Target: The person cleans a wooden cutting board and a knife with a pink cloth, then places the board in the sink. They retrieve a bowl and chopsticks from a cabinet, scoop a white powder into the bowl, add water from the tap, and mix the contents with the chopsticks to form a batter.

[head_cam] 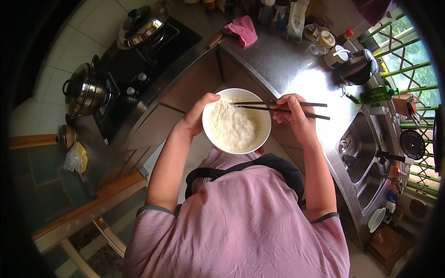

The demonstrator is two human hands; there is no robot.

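A white bowl (267,133) is held up in front of my body, with a thick, pale, lumpy batter or dough (233,128) inside. My left hand (196,116) grips the bowl's left side, its thumb over the rim and the other fingers hidden beneath. In my right hand (295,114) is a pair of dark chopsticks (257,103). They cross the bowl's right rim, slightly apart, and their tips reach into the upper part of the mixture.
At the left, a gas cooktop (121,74) carries a lidded steel pot (83,90) and a lidded pan (142,27). A pink cloth (243,30) lies on the steel counter (267,59). Bottles and jars line its back edge. To the right is a double sink (361,146) near a green bottle (377,94).
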